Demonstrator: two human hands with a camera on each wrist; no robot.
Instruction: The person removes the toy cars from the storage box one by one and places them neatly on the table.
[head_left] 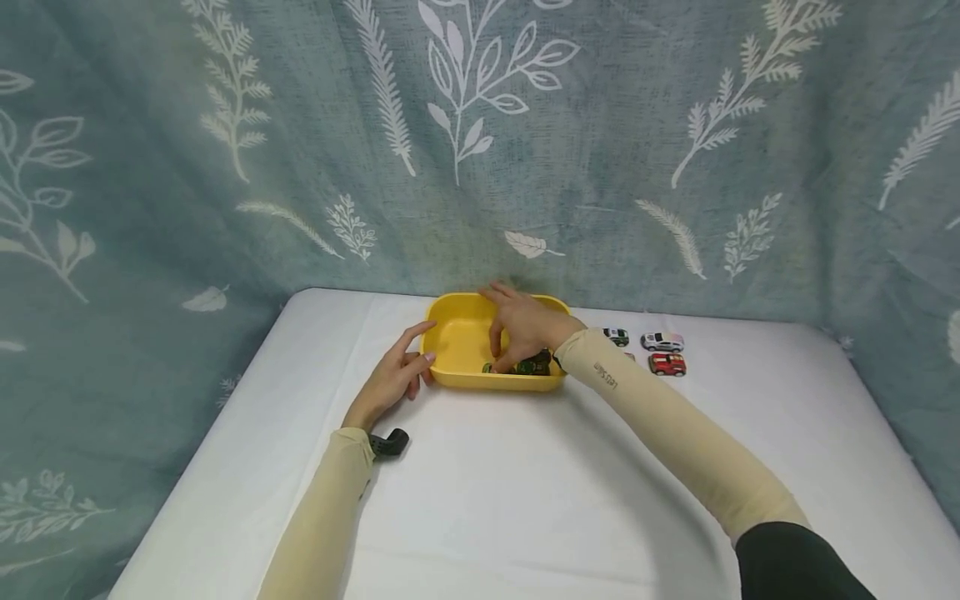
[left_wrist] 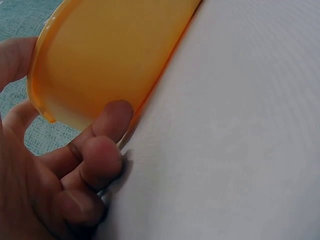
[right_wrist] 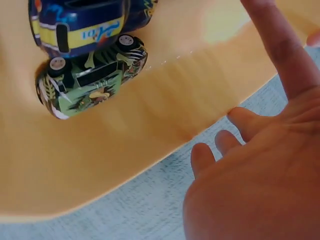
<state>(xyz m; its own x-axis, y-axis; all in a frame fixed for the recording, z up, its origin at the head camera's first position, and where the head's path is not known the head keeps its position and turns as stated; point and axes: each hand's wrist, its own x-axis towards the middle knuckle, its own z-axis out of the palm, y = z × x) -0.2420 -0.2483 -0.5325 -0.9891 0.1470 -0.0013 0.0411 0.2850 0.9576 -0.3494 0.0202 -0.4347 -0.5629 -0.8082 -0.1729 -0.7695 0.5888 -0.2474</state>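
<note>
The left hand touches the left end of a yellow tray, with two fingertips spread along it and the other fingers bent. In the left wrist view, fingers of this left hand rest against the tray's wall. The right hand reaches down into the tray, thumb and forefinger close together by a small green item; whether they pinch it is unclear. In the right wrist view, a green patterned toy car lies tilted beside a blue and yellow one, left of the right hand.
Right of the tray, on the white-covered table, stand a red toy car, a white one and a green and white one, partly behind the right sleeve. A patterned curtain hangs behind.
</note>
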